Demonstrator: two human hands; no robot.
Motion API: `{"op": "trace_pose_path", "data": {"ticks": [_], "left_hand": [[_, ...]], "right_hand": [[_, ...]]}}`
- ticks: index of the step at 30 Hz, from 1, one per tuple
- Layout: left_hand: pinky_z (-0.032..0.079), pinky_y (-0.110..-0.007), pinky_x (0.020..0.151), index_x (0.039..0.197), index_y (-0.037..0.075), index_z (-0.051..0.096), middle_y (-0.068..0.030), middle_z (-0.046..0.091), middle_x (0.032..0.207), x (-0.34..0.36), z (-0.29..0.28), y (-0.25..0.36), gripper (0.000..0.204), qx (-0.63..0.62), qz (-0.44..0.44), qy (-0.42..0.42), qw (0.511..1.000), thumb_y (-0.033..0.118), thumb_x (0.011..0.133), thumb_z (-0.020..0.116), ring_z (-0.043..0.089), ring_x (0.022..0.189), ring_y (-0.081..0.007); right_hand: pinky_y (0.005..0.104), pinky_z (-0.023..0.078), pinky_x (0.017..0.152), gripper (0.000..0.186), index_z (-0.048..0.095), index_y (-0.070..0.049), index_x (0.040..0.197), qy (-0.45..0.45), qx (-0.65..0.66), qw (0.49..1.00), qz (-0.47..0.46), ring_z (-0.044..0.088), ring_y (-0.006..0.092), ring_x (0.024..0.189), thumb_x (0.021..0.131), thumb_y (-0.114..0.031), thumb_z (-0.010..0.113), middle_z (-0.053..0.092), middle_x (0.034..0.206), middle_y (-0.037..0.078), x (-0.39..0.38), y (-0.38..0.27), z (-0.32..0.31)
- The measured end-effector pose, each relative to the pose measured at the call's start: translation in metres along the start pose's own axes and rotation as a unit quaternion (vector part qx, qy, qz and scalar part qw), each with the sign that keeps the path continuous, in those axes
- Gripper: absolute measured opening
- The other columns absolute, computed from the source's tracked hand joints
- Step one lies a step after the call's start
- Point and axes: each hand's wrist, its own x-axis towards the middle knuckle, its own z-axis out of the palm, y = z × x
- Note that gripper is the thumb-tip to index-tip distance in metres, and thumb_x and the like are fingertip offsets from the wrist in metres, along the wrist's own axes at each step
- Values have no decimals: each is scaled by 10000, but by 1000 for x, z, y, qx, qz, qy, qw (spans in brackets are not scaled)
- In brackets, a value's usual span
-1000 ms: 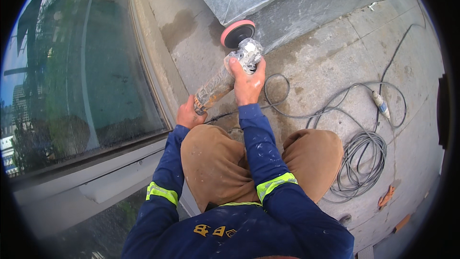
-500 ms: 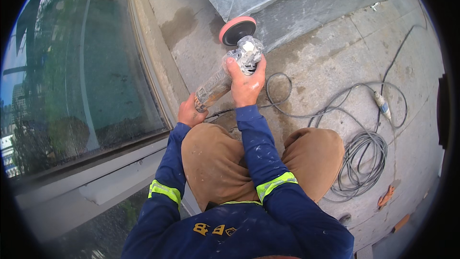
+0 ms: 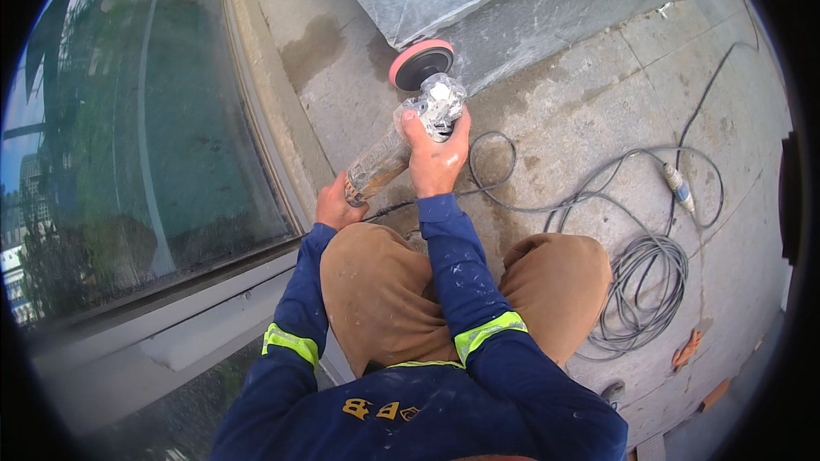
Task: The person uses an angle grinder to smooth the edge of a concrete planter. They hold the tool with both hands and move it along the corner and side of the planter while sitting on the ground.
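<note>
An angle polisher (image 3: pixel 382 160), its body dusty and its head wrapped in clear plastic, is held in both hands. My left hand (image 3: pixel 338 204) wraps the rear end of its body, near where the cord comes out. Just behind the gear head, my right hand (image 3: pixel 438 151) grips it with the thumb on the near side. The round pad (image 3: pixel 424 65), black with a pink rim, is tilted at the corner of the grey stone block (image 3: pixel 547 21). Whether the pad's face touches the stone I cannot tell.
To the left stands a large glass pane (image 3: pixel 205 119) in a metal frame. A grey cord runs right across the stone floor (image 3: pixel 555 145) to a connector (image 3: pixel 679 188) and a coiled cable (image 3: pixel 645 294). Orange scraps (image 3: pixel 686 348) lie at the lower right.
In the picture, the pad sits slightly lower and nearer the block's corner. The whole scene has shifted a little left; both hands keep their grip on the polisher.
</note>
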Motion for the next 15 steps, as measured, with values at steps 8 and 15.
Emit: {"op": "trace_pose_path", "data": {"ticks": [8, 15], "left_hand": [[539, -512, 728, 1114, 83, 610, -209, 714, 875, 4, 4, -3, 476, 48, -24, -22, 998, 180, 671, 755, 676, 847, -444], [544, -517, 732, 1111, 89, 610, -215, 714, 883, 9, 4, 6, 465, 27, -29, -11, 999, 194, 682, 754, 674, 851, -450]], "right_hand": [[363, 499, 940, 815, 446, 90, 1404, 5, 20, 999, 34, 626, 225, 1050, 787, -242, 862, 644, 1203, 178, 8, 4, -5], [356, 490, 957, 812, 452, 85, 1400, -3, 45, 999, 31, 617, 217, 1074, 782, -238, 867, 640, 1216, 170, 17, 0, -7]]}}
